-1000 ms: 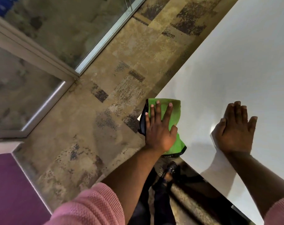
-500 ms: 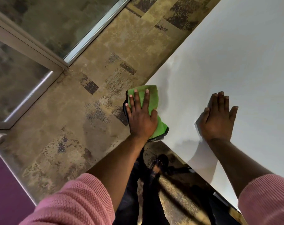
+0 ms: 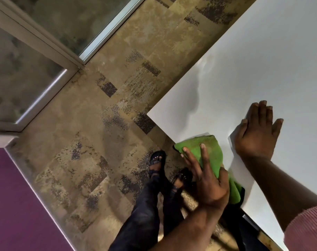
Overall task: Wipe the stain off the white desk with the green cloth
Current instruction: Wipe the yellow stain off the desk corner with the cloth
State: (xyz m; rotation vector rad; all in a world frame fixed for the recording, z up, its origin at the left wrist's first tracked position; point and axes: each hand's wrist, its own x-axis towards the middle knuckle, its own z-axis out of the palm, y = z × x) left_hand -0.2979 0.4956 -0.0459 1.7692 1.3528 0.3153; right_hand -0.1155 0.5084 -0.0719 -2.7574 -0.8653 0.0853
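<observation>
The white desk (image 3: pixel 262 69) fills the right side, its corner pointing left. The green cloth (image 3: pixel 212 154), dark-edged, lies folded over the desk's near edge, partly hanging past it. My left hand (image 3: pixel 206 180) presses on the cloth with fingers spread and thumb hooked around its right side. My right hand (image 3: pixel 255 134) rests flat on the desk, fingers apart, just right of the cloth. Faint smeared streaks (image 3: pixel 197 95) show on the desk near the corner; no distinct stain is visible.
Mottled brown carpet (image 3: pixel 99 142) covers the floor left of the desk. My legs and sandalled feet (image 3: pixel 156 160) stand beside the desk edge. A glass partition with a metal frame (image 3: pixel 50 48) runs at upper left; a purple wall (image 3: pixel 12 205) is at lower left.
My left hand has dragged the cloth from the desk's corner back along the near edge toward me. My right hand stays flat on the desk. The camera view has shifted.
</observation>
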